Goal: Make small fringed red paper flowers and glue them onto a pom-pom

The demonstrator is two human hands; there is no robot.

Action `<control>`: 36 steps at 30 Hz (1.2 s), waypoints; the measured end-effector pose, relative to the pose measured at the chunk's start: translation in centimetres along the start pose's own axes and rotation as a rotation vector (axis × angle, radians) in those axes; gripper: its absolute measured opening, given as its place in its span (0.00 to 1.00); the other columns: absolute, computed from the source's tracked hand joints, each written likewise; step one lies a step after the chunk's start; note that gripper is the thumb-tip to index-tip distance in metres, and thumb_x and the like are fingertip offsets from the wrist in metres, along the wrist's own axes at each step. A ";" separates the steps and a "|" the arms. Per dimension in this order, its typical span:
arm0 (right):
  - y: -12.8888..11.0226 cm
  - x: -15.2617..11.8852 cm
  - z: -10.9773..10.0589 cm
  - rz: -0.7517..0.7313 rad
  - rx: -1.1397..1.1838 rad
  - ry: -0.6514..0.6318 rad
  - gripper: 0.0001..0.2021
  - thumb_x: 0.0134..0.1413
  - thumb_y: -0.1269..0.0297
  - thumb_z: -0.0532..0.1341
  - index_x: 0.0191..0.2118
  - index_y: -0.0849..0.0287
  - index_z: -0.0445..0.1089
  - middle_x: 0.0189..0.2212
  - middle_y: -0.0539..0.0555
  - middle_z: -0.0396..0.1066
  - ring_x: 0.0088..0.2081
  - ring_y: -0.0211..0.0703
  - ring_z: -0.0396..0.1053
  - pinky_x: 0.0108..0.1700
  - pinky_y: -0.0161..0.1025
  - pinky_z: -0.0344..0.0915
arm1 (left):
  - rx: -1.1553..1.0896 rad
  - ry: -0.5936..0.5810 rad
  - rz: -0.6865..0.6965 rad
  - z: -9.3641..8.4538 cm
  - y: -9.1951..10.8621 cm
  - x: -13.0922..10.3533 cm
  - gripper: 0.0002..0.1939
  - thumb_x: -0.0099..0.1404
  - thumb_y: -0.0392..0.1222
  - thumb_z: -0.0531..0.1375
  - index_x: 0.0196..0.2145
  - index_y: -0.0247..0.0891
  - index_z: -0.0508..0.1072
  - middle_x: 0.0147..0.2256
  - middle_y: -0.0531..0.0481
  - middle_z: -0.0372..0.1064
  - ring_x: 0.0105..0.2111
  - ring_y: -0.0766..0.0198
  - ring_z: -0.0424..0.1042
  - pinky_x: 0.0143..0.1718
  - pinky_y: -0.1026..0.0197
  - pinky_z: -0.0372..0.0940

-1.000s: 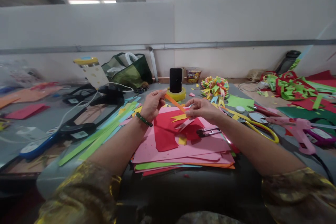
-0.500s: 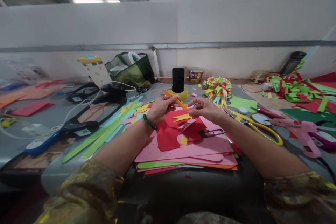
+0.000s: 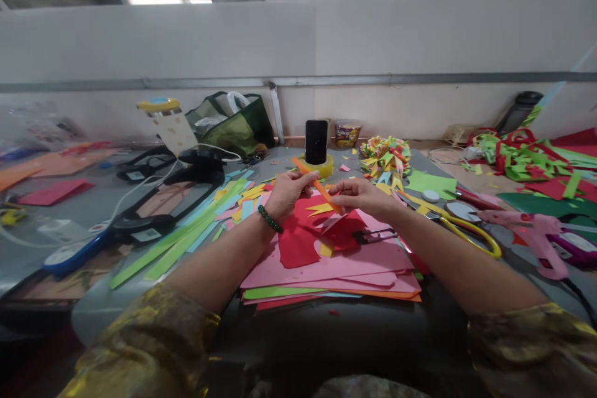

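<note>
An orange paper strip [image 3: 323, 191] slants between my hands above a pile of coloured paper. My left hand [image 3: 288, 193], with a green bead bracelet at the wrist, pinches the strip near its upper middle. At the strip's lower end, the fingers of my right hand [image 3: 358, 194] are closed on it. Below them lie red paper [image 3: 298, 242], small yellow paper pieces [image 3: 326, 250] and a dark clip-like tool [image 3: 373, 236], all on stacked pink sheets [image 3: 270, 270].
Yellow-handled scissors [image 3: 471, 233] and a pink glue gun [image 3: 543, 233] lie to the right. Green paper strips [image 3: 186, 236] spread at the left. Behind stand a phone [image 3: 316, 142] on a tape roll [image 3: 321, 168], a snack cup [image 3: 347, 133] and a multicoloured paper bundle [image 3: 386, 157].
The strip's lower end has shifted slightly down and right, showing more of its length. My right hand's fingers have closed in and drawn slightly left.
</note>
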State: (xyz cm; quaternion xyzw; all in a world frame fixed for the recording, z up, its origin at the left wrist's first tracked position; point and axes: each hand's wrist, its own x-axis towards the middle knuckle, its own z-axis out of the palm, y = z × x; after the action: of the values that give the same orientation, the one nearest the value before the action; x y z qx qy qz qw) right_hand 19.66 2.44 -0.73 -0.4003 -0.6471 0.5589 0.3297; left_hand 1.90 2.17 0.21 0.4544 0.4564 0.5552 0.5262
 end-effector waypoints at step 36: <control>0.0 -0.3 0.5 -0.205 -0.336 -0.093 0.23 0.48 0.42 0.62 0.21 0.58 0.63 0.18 0.46 0.62 0.23 0.34 0.58 0.28 0.35 0.55 | 0.052 -0.089 0.075 -0.1 -0.1 -0.4 0.18 0.45 0.47 0.71 0.14 0.34 0.70 0.11 0.57 0.59 0.14 0.75 0.54 0.18 0.67 0.50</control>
State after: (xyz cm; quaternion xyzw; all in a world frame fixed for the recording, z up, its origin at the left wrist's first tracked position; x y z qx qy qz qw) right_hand 19.34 1.88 -0.80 -0.3553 -0.7831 0.4245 0.2833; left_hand 1.86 1.79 0.12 0.5090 0.4296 0.5418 0.5127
